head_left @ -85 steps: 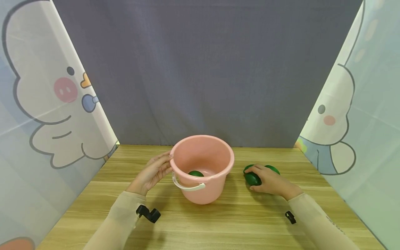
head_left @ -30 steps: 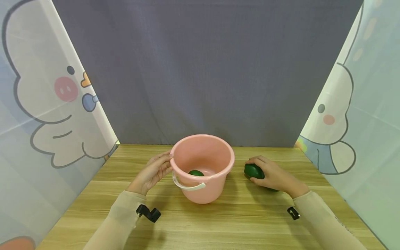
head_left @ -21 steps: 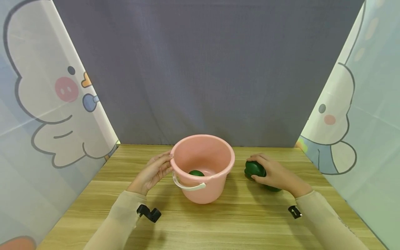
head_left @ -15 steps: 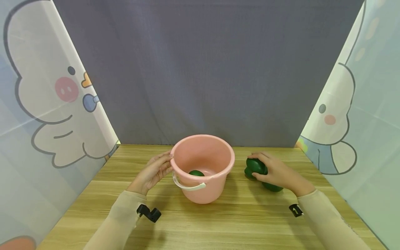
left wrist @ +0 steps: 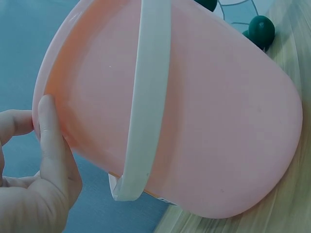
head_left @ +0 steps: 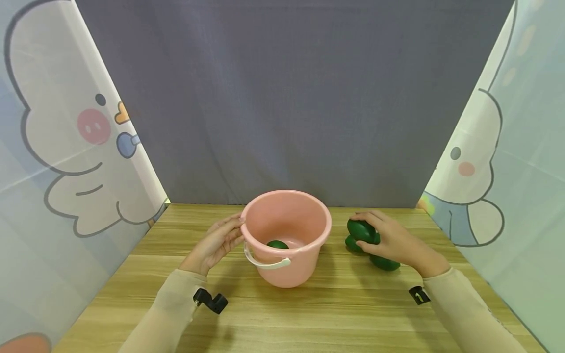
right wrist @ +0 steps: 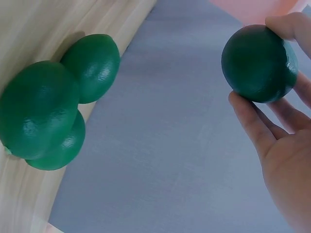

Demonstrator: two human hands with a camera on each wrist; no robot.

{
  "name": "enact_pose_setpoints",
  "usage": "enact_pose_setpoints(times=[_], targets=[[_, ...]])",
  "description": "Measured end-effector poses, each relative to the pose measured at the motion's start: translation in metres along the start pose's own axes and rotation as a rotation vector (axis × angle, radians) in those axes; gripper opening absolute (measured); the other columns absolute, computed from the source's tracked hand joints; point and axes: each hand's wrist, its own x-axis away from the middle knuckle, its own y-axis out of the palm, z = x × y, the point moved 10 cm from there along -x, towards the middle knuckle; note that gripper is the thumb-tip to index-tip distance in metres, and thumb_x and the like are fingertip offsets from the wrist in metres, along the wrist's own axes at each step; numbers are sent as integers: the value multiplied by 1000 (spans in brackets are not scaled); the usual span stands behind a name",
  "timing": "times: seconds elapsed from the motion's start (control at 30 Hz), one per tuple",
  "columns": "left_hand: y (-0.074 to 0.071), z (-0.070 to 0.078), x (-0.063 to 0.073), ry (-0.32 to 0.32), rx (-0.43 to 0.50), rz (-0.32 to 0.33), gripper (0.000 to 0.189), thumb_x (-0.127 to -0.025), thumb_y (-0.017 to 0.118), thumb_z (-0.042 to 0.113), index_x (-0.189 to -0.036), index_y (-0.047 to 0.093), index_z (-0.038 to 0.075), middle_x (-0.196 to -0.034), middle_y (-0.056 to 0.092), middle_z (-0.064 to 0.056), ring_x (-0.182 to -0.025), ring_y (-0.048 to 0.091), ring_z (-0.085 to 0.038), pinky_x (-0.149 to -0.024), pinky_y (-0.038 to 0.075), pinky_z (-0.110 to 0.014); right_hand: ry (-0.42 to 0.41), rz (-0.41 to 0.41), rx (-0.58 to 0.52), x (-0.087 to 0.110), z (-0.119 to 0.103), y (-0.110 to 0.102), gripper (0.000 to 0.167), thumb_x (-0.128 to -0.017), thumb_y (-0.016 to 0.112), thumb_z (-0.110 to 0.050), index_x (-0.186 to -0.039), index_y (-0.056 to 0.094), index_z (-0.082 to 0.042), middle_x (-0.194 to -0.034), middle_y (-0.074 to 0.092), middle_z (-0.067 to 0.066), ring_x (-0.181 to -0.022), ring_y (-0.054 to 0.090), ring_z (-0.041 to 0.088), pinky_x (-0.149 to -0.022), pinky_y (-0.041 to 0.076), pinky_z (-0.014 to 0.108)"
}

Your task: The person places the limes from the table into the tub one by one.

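Observation:
A pink bucket (head_left: 287,274) stands upright mid-table, its white handle (head_left: 267,266) hanging down the near side. My left hand (head_left: 218,243) pinches its left rim; the left wrist view shows thumb and finger at the rim (left wrist: 41,87). One green lime (head_left: 277,244) lies on the bucket's floor. To the right, my right hand (head_left: 393,240) grips another lime (right wrist: 257,63) between thumb and fingertips, raised over the rest. Below it on the table are a lime (head_left: 353,244) to the left and a lime (head_left: 385,263) nearer me; a third (right wrist: 93,68) shows in the right wrist view.
The wooden table (head_left: 265,318) ends at a dark grey cloth (head_left: 287,98) behind the bucket. Cartoon-printed curtains (head_left: 525,162) close off both sides. A black wrist mount (head_left: 211,301) sticks out from the left sleeve.
My right hand has taken hold of a lime and lifted it off the group, uncovering the limes below. My left hand and the bucket have stayed where they were.

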Motion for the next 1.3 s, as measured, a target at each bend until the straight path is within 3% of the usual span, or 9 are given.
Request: enact_pose_setpoints(times=[0.6, 0.77, 1.07, 1.3], targets=[[4, 2, 0, 6, 21, -16, 54, -106, 53, 12, -152, 32, -7, -121, 56, -10, -87, 64, -6, -79, 58, -14, -60, 43, 7, -7, -17, -19, 63, -75, 87, -10, -132, 60, -6, -133, 57, 14, -110, 63, 31, -80, 62, 47], [3, 1, -1, 2, 18, -14, 53, -105, 53, 12, -151, 32, -6, -121, 57, -10, -87, 64, -6, -80, 58, -15, -67, 37, 10, -9, -18, -19, 61, -79, 86, -14, -134, 59, -7, -134, 56, 13, -111, 63, 30, -81, 61, 48], [2, 2, 0, 7, 17, -10, 52, -106, 52, 12, -151, 33, -6, -122, 57, -10, -88, 65, -6, -81, 58, -15, -62, 39, 28, -15, -23, -22, 65, -77, 88, -15, -134, 59, -7, -137, 54, 13, -119, 58, 29, -91, 57, 49], [1, 1, -1, 3, 23, -2, 52, -105, 53, 12, -151, 34, -5, -122, 56, -11, -88, 65, -7, -81, 58, -16, -93, 56, 30, -18, -29, -26, 64, -79, 85, -13, -136, 58, -6, -138, 54, 13, -118, 59, 31, -88, 58, 50]])
